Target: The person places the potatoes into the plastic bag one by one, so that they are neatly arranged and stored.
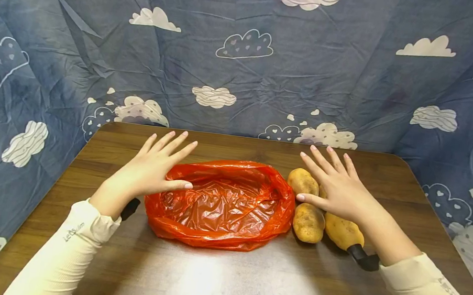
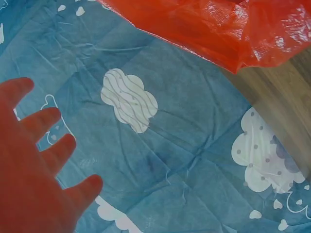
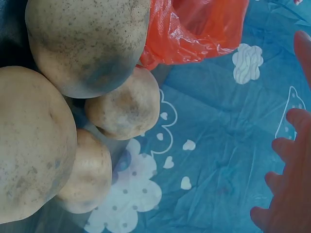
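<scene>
A red plastic bag (image 1: 221,208) lies on the table with its wide mouth spread open and upward. My left hand (image 1: 152,167), fingers straight and spread, hovers at the bag's left side and holds nothing. Over the potatoes to the right, my right hand (image 1: 340,187) is likewise spread and hides part of them. One potato (image 1: 309,223) lies against the bag's right side, another potato (image 1: 302,182) behind it, and a third potato (image 1: 343,231) farther right. The right wrist view shows several potatoes (image 3: 87,43) bunched beside the bag.
The wooden table (image 1: 61,211) has a glare patch at its front. A blue cloth (image 1: 243,81) with white clouds hangs behind and at both sides. A dark strap piece (image 1: 363,258) sits under the right wrist, another dark piece (image 1: 129,208) under the left.
</scene>
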The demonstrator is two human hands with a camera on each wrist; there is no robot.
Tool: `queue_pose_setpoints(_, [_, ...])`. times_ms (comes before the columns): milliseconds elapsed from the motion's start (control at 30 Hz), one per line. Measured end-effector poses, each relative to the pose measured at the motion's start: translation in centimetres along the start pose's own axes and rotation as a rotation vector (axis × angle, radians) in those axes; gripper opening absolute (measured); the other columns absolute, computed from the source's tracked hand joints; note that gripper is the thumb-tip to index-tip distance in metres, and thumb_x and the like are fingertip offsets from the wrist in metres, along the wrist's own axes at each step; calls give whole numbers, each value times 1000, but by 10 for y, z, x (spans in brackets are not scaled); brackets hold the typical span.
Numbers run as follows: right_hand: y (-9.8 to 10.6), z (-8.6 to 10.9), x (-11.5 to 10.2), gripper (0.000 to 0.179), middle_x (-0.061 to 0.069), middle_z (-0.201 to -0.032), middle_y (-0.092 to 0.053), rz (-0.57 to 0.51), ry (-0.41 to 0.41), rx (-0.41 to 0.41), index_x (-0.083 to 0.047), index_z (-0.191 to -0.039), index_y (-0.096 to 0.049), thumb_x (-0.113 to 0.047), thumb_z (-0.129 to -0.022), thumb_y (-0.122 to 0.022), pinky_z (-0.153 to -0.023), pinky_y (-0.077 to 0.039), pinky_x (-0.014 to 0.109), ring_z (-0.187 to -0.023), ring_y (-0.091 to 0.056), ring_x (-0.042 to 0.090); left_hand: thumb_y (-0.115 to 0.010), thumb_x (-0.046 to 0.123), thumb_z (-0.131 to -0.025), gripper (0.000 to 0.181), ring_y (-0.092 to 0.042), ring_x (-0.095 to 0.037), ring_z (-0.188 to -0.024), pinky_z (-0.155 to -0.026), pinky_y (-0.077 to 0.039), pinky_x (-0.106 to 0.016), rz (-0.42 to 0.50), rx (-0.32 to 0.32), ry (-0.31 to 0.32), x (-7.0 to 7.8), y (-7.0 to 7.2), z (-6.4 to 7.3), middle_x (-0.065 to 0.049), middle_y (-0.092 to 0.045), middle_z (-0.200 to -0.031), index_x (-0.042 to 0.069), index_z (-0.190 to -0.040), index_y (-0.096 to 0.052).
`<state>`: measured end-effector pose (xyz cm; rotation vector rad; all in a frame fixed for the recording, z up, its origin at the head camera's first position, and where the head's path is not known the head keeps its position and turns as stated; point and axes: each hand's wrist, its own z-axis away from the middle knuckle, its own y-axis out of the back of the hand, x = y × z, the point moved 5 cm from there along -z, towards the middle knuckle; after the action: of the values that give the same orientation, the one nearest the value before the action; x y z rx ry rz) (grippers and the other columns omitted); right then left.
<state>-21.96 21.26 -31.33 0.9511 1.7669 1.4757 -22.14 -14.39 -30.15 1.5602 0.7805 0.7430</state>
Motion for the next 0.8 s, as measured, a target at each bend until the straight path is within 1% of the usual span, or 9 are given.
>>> queue_pose_setpoints(133, [3, 2, 1, 84, 2, -149, -8, -18, 13, 24, -25, -145, -15, -59, -79, -54, -103, 4, 52, -134, 1, 27, -49, 63, -79, 82, -12, -32, -132, -103, -4, -53, 11, 40, -17, -1, 1, 2, -8, -15, -148, 21, -144, -21])
queue_pose_setpoints(300, [8, 6, 0, 82, 2, -149, -12, -47, 56, 74, -24, -144, -18, -53, -79, -58, -104, -1, 50, -133, -8, 30, -56, 57, -79, 81, -18, -35, -129, -101, -11, -54, 40, 96, -21, -5, 0, 8, -11, -22, -145, 18, -143, -24])
queue_pose_setpoints(500, [10, 13, 1, 80, 6, -146, -20, -91, 98, 144, -19, -143, -24, -44, -79, -65, -103, -11, 49, -129, -21, 35, -63, 46, -79, 78, -26, -39, -124, -98, -21, -56, 104, 159, -2, -14, -6, 15, -16, -29, -139, 15, -141, -28])
queue_pose_setpoints(667, [9, 18, 5, 81, 9, -143, -28, -121, 119, 204, -17, -141, -29, -38, -75, -70, -99, -21, 51, -125, -28, 34, -65, 37, -80, 73, -29, -40, -122, -97, -23, -56, 156, 191, 33, -19, -15, 25, -19, -32, -136, 13, -140, -30])
queue_pose_setpoints(800, [8, 23, 8, 81, 10, -141, -31, -144, 127, 237, -15, -140, -31, -35, -73, -72, -95, -26, 52, -124, -30, 33, -66, 32, -80, 71, -31, -40, -120, -97, -23, -53, 193, 216, 50, -22, -22, 31, -21, -35, -132, 12, -139, -32])
